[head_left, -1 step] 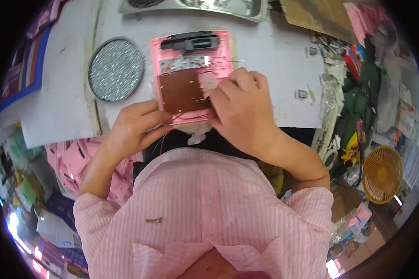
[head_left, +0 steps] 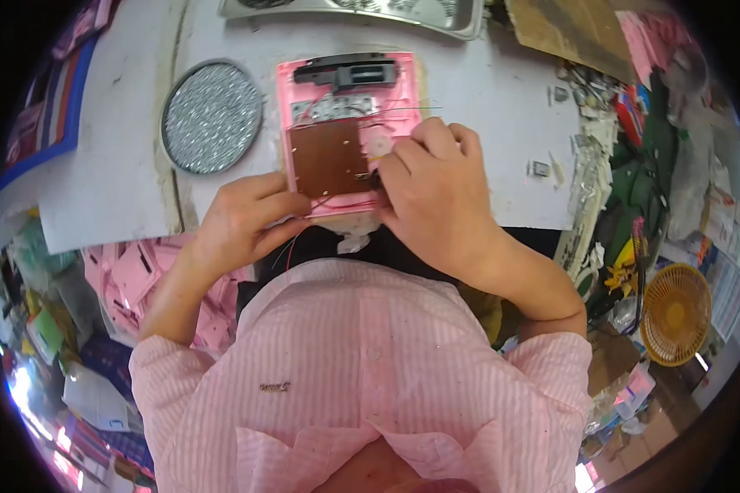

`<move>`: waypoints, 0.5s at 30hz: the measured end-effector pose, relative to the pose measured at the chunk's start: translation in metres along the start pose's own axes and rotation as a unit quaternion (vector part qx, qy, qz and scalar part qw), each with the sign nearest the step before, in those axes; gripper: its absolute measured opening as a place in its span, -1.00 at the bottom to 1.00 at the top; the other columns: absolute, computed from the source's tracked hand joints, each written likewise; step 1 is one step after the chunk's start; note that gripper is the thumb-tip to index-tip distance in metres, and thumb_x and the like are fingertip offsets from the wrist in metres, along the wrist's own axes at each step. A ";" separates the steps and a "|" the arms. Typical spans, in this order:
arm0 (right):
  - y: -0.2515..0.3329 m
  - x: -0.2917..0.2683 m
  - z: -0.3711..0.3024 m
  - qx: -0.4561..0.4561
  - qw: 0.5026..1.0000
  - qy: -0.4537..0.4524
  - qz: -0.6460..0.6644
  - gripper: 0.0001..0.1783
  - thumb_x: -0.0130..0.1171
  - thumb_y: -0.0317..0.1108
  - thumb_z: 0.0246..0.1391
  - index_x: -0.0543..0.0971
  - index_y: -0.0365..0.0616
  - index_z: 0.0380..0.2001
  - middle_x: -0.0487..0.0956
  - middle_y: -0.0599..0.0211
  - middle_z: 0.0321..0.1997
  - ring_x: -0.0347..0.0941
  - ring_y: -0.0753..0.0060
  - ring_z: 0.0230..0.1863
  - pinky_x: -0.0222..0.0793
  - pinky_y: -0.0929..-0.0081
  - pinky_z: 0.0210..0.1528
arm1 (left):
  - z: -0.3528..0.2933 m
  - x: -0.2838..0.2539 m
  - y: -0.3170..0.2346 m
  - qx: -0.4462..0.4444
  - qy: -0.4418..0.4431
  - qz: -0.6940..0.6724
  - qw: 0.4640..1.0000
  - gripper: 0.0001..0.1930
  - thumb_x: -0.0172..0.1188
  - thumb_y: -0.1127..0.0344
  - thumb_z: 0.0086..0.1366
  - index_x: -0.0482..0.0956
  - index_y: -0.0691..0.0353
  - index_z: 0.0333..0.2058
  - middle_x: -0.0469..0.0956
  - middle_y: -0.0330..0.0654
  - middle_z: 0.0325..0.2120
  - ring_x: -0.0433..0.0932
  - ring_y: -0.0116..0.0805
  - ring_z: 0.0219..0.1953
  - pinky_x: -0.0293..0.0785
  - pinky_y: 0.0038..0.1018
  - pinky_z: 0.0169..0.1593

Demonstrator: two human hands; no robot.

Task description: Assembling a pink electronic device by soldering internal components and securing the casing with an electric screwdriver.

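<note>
A pink plastic casing (head_left: 412, 78) lies open on the white table. Inside it are a brown circuit board (head_left: 329, 156), a black module (head_left: 366, 76) at the far end, a metal plate (head_left: 337, 108) and thin wires. My left hand (head_left: 251, 215) is closed, thumb and fingers pinching the casing's near left corner; loose wires trail beneath. Curled over the casing's near right edge, my right hand (head_left: 440, 193) has its fingertips against a small dark part (head_left: 376, 178) beside the board. What lies under its fingers is hidden.
A round tray (head_left: 212, 117) full of small shiny metal pieces stands left. At the far edge is a metal tray (head_left: 370, 11). Cardboard (head_left: 571, 33) and scraps (head_left: 596, 164) line the right side. Pink casings (head_left: 152, 279) are heaped below the table's left; a yellow basket (head_left: 676, 315) sits lower right.
The table and the casing sit slightly further right and higher in the picture. Both hands keep nearly the same hold on the casing.
</note>
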State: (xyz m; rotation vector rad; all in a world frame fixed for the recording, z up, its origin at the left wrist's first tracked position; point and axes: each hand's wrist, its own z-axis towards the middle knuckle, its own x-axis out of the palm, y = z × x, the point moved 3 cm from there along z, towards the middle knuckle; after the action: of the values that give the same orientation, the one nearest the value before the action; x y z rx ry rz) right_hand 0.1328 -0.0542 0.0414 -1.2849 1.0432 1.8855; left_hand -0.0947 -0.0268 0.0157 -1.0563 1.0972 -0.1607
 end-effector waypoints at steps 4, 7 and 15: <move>0.009 -0.005 0.010 0.003 0.992 0.115 -0.052 -0.70 0.42 -0.30 -0.29 0.61 -0.11 -0.40 0.54 0.40 -0.35 0.38 0.27 -0.12 0.26 0.13 0.05 | -0.001 0.003 0.002 0.004 -0.014 -0.015 1.000 -0.79 0.42 0.42 0.08 0.63 0.22 -0.29 0.50 -0.14 -0.47 0.53 -0.11 -0.45 0.41 -0.27 -0.40; 0.013 -0.008 0.016 -0.009 0.986 0.150 -0.070 -0.71 0.41 -0.31 -0.25 0.62 -0.14 -0.38 0.56 0.39 -0.35 0.39 0.27 -0.12 0.26 0.12 0.08 | -0.003 0.002 0.004 0.000 -0.005 -0.016 1.000 -0.81 0.40 0.39 0.11 0.62 0.19 -0.28 0.49 -0.15 -0.45 0.54 -0.10 -0.43 0.43 -0.25 -0.39; 0.008 -0.009 0.010 -0.011 0.995 0.089 -0.039 -0.73 0.42 -0.38 -0.22 0.63 -0.11 -0.35 0.56 0.41 -0.38 0.42 0.24 -0.14 0.29 0.19 0.06 | -0.006 0.007 0.008 0.035 -0.032 -0.015 0.999 -0.82 0.36 0.36 0.15 0.60 0.17 -0.26 0.49 -0.16 -0.43 0.55 -0.11 -0.42 0.46 -0.24 -0.38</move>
State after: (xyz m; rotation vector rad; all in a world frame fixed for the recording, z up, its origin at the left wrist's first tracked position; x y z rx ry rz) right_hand 0.1252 -0.0501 0.0545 -1.5060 1.0483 1.7544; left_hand -0.0988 -0.0302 0.0051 -1.0092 1.0110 -0.1873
